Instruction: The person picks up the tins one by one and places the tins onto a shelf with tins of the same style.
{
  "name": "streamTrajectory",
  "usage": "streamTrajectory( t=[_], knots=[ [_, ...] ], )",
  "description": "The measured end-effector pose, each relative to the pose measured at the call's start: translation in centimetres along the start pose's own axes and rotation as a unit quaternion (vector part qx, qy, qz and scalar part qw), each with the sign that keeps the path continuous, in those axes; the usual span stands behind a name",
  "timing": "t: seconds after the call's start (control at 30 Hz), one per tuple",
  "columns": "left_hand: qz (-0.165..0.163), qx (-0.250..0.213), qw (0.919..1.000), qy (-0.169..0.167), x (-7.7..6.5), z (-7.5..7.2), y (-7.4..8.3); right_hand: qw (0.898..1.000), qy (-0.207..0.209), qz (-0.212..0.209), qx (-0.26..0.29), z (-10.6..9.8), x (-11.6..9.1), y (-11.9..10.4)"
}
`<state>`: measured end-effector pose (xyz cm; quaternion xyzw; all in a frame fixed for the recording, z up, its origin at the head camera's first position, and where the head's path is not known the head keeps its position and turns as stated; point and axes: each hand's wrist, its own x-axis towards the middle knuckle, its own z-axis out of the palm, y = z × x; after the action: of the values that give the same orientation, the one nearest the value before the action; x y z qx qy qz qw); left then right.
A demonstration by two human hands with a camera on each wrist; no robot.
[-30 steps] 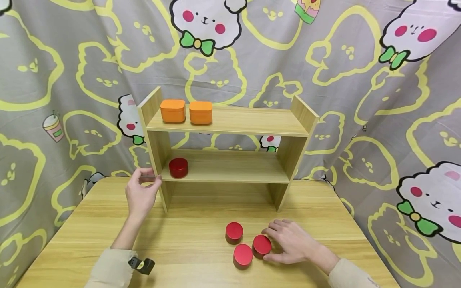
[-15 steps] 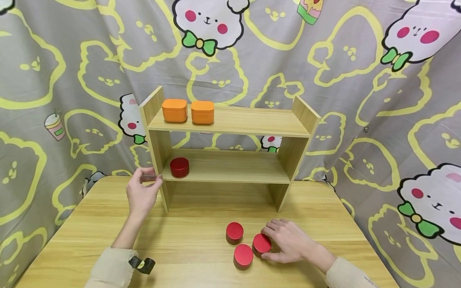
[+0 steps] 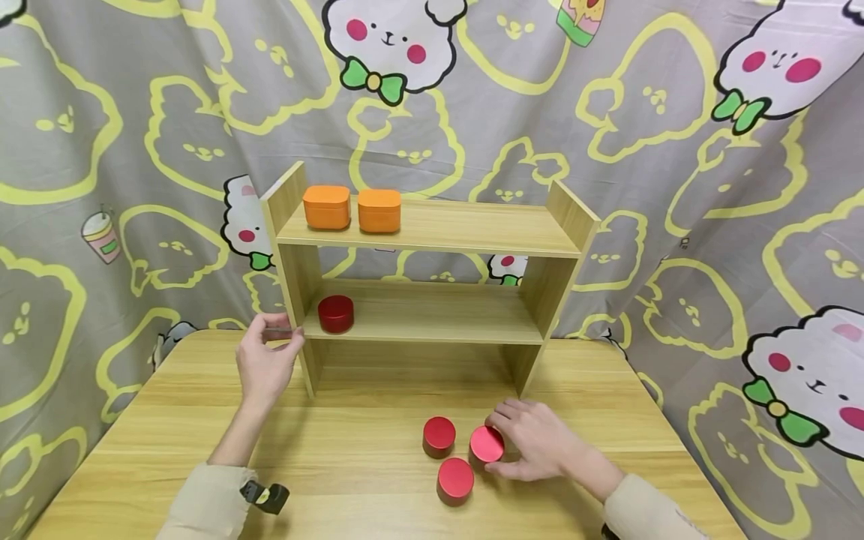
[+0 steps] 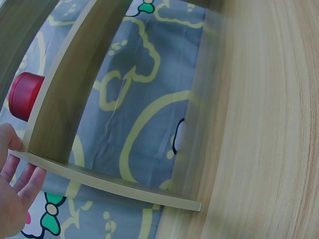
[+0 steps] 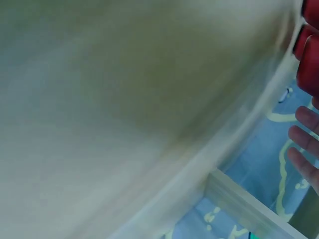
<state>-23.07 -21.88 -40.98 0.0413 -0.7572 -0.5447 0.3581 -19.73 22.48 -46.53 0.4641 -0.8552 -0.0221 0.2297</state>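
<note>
My right hand (image 3: 536,442) grips a round red tin (image 3: 487,442) between thumb and fingers, just off the table by its look. To its left stand two similar red tins, one farther back (image 3: 439,436) and one nearer (image 3: 455,480). In the right wrist view, the held tin (image 5: 310,69) and some fingers (image 5: 304,139) show at the right edge. My left hand (image 3: 266,367) pinches the left side panel of the wooden shelf (image 3: 432,311), thumb inside and fingers outside in the left wrist view. A dark red tin (image 3: 336,313) sits at the middle board's left end.
Two orange boxes (image 3: 327,208) stand side by side at the left of the shelf's top board. The shelf stands toward the back of the wooden table (image 3: 364,465). A patterned grey curtain (image 3: 432,112) hangs behind and on both sides.
My right hand has closed on the right-hand red tin and moved it slightly up and away from the front tin. The left hand stays on the side panel.
</note>
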Motion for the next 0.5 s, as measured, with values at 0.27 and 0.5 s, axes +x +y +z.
streamTrajectory(
  t=[0.27, 0.5],
  knots=[
    [0.008, 0.0, 1.0, -0.001, 0.0, 0.0, 0.1, 1.0, 0.02, 0.007, -0.012, -1.0, 1.6, 0.9],
    [0.005, -0.001, 1.0, -0.002, 0.0, 0.0, 0.2, 0.998, 0.056, 0.0, -0.005, -1.7, 3.1, 1.4]
  ],
)
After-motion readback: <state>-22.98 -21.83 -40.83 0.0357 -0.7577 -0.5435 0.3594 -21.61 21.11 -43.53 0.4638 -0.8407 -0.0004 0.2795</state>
